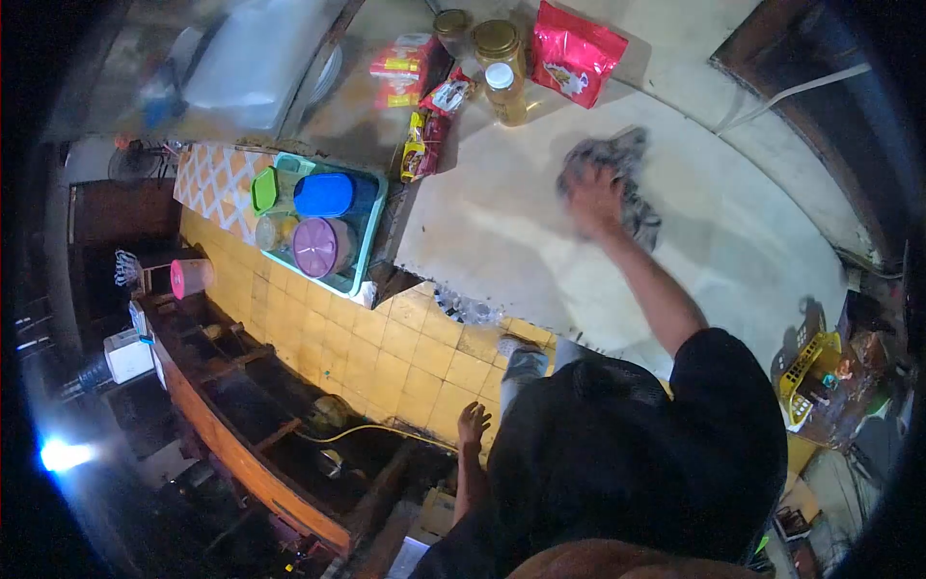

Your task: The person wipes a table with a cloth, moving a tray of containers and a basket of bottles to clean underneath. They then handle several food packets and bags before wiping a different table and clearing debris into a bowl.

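On the pale tabletop (502,251), my right hand (593,200) presses down on a crumpled dark grey patterned cloth (632,159), with its fingers over the cloth. My left hand (474,425) hangs low beside my body above the yellow tiled floor, its fingers apart and nothing in them. Beyond the cloth, near the wall, stand a red pouch (577,55), a gold-lidded jar (497,43) and a white-capped bottle (502,87). Small red and yellow packets (421,145) lie at the table's left edge.
Left of the table, a turquoise tray (365,253) holds several lidded containers. A yellow basket (810,372) is at the table's right end. A wooden frame (251,458) with dark contents and a yellow hose (386,427) lie at the lower left. A pink container (190,278) stands farther left.
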`<state>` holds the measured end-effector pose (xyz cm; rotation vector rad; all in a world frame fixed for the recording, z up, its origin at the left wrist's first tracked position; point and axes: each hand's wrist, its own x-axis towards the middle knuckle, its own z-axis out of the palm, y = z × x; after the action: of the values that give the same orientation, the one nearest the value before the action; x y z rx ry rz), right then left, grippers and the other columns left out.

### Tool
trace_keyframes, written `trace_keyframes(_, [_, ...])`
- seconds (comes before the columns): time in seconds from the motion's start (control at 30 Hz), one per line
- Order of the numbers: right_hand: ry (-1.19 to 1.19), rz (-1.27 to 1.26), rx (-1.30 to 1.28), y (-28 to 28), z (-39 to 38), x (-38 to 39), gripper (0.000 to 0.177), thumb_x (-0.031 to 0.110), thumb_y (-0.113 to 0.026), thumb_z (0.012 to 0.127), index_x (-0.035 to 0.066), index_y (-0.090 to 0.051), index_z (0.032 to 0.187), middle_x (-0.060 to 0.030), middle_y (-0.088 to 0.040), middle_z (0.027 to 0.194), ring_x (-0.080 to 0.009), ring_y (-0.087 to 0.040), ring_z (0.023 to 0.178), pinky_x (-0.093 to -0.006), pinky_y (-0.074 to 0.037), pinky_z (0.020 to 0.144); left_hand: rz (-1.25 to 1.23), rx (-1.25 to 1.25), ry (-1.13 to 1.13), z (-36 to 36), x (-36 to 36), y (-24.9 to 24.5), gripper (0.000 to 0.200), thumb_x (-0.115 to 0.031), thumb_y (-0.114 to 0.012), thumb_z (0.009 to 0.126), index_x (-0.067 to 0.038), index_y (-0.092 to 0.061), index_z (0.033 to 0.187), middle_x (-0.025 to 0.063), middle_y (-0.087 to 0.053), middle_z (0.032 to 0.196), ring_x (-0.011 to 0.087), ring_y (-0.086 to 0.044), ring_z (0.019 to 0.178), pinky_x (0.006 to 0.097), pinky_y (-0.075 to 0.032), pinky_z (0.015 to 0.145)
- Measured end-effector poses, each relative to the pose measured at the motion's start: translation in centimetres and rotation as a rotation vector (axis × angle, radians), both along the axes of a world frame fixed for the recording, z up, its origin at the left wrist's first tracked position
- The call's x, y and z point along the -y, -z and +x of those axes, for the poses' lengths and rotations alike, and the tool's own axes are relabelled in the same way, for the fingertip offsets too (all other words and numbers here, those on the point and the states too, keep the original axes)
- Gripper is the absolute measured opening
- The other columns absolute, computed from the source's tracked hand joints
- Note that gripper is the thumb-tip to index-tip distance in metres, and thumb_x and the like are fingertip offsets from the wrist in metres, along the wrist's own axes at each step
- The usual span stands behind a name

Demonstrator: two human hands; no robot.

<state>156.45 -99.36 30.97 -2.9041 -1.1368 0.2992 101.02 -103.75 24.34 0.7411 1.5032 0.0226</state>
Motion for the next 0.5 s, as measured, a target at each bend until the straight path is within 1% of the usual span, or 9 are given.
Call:
trace_keyframes(0.07, [-0.236, 0.117, 0.031, 1.5, -5.9, -0.1, 0.049, 0.025, -0.056, 0.080, 0.016, -0.051, 0.129, -0.0171, -0.041, 0.135, -0.0417, -0.035, 0.123, -0.0617, -0.033, 0.095, -0.030, -0.074, 0.056, 0.9, -0.9, 1.5, 0.046, -0.026, -0.063, 0.088, -0.006, -0.047, 0.127, 0.0119, -0.060, 0.110, 0.0237, -0.064, 0.088, 0.0352, -0.050, 0.070])
trace_keyframes(0.13, [-0.418, 0.208, -0.147, 1.2, -8.8, -0.6, 0.054, 0.024, -0.061, 0.078, 0.018, -0.049, 0.130, -0.0151, -0.042, 0.138, -0.0378, -0.032, 0.130, -0.0530, -0.033, 0.102, 0.025, 0.043, 0.055, 1.0, -1.4, 2.5, 0.048, -0.027, -0.063, 0.089, -0.005, -0.046, 0.128, 0.0113, -0.060, 0.109, 0.0242, -0.063, 0.089, 0.0367, -0.050, 0.071])
trace_keyframes(0.17, [-0.437, 0.201, -0.152, 1.0, -8.3, -0.5, 0.054, 0.024, -0.061, 0.078, 0.018, -0.049, 0.130, -0.0151, -0.042, 0.138, -0.0378, -0.032, 0.130, -0.0530, -0.033, 0.102, 0.077, 0.110, 0.065, 0.8, -1.6, 2.6, 0.049, -0.027, -0.062, 0.089, -0.004, -0.046, 0.128, 0.0121, -0.059, 0.110, 0.0251, -0.063, 0.091, 0.0378, -0.050, 0.073])
trace_keyframes(0.23, [-0.202, 0.550, -0.494, -0.7, -6.2, -1.5, 0.055, 0.018, -0.063, 0.074, 0.016, -0.049, 0.128, -0.0159, -0.049, 0.130, -0.0355, -0.042, 0.124, -0.0452, -0.038, 0.102, 0.134, 0.129, 0.045, 1.0, -2.1, 1.2, 0.051, -0.028, -0.061, 0.089, -0.004, -0.044, 0.131, 0.0143, -0.058, 0.115, 0.0279, -0.063, 0.097, 0.0406, -0.050, 0.079])
trace_keyframes(0.27, [-0.154, 0.738, -0.380, 0.8, -4.3, -1.9, 0.056, 0.016, -0.062, 0.074, 0.018, -0.047, 0.129, -0.0163, -0.053, 0.127, -0.0344, -0.051, 0.116, -0.0410, -0.041, 0.100, 0.143, 0.123, 0.028, 0.6, -2.0, 0.6, 0.051, -0.028, -0.061, 0.089, -0.004, -0.044, 0.131, 0.0143, -0.058, 0.115, 0.0279, -0.063, 0.097, 0.0406, -0.050, 0.079])
trace_keyframes(0.33, [0.011, 0.703, -0.250, -1.4, 0.6, -1.8, 0.062, 0.019, -0.066, 0.072, 0.020, -0.045, 0.131, -0.0168, -0.052, 0.127, -0.0365, -0.049, 0.118, -0.0425, -0.040, 0.100, 0.100, 0.054, -0.097, -1.1, -0.8, 0.0, 0.052, -0.029, -0.060, 0.089, -0.002, -0.044, 0.131, 0.0152, -0.058, 0.118, 0.0292, -0.062, 0.100, 0.0410, -0.049, 0.081])
trace_keyframes(0.4, [-0.054, 0.461, -0.072, -1.2, 4.7, -1.2, 0.065, 0.034, -0.067, 0.076, 0.021, -0.041, 0.134, -0.0196, -0.048, 0.130, -0.0385, -0.045, 0.122, -0.0462, -0.038, 0.101, 0.022, 0.001, -0.193, -5.0, 1.9, 1.1, 0.052, -0.029, -0.060, 0.089, -0.002, -0.043, 0.130, 0.0150, -0.058, 0.117, 0.0295, -0.062, 0.099, 0.0406, -0.050, 0.080])
trace_keyframes(0.43, [0.037, 0.308, -0.045, -1.8, 4.0, -1.2, 0.068, 0.045, -0.064, 0.078, 0.015, -0.042, 0.135, -0.0200, -0.043, 0.136, -0.0388, -0.040, 0.126, -0.0480, -0.032, 0.105, -0.023, -0.032, -0.216, -6.4, 3.1, 1.2, 0.050, -0.029, -0.061, 0.088, -0.002, -0.045, 0.128, 0.0147, -0.058, 0.116, 0.0293, -0.062, 0.098, 0.0400, -0.050, 0.079])
trace_keyframes(0.5, [0.077, 0.290, 0.039, 1.4, 1.2, -1.2, 0.070, 0.051, -0.060, 0.079, 0.016, -0.041, 0.137, -0.0207, -0.042, 0.137, -0.0405, -0.037, 0.127, -0.0511, -0.031, 0.105, -0.055, 0.036, -0.301, -12.0, 7.8, 2.7, 0.046, -0.028, -0.062, 0.087, -0.004, -0.048, 0.124, 0.0140, -0.058, 0.114, 0.0286, -0.063, 0.095, 0.0393, -0.051, 0.078])
